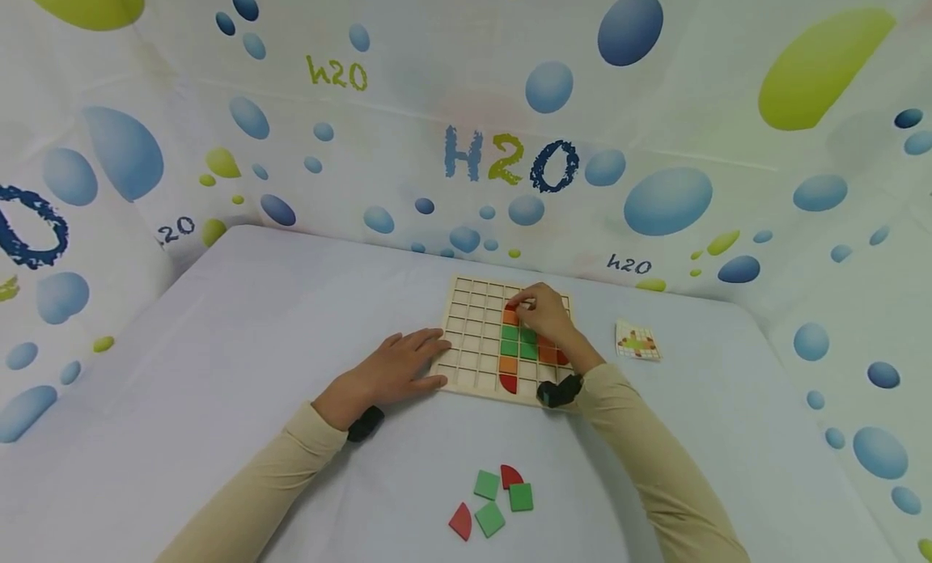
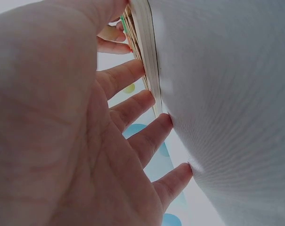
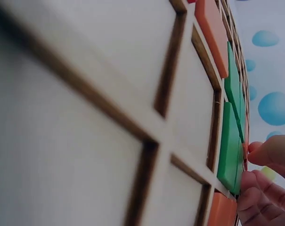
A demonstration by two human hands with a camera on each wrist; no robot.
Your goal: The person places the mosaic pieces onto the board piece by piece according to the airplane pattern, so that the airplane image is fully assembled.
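A wooden grid board (image 1: 475, 314) lies on the table, partly filled with coloured tiles. My left hand (image 1: 393, 367) is spread flat at its left side, and in the left wrist view straight fingers (image 2: 126, 75) touch the board's edge. Over the board's far part, my right hand (image 1: 546, 312) pinches a red quarter-circle tile (image 1: 510, 307) beside an orange tile (image 1: 511, 317). Green tiles (image 1: 509, 342) fill the squares nearer, followed by another orange tile (image 1: 507, 365) and a red quarter-circle (image 1: 508, 383). The right hand and wrist hide part of the board's right side.
Loose green tiles (image 1: 490, 518) and red quarter-circle tiles (image 1: 461, 521) lie on the white tabletop (image 1: 328, 304) in front of the board. A small pattern card (image 1: 637, 341) is right of the board. A printed curtain (image 1: 408, 102) hangs behind the table.
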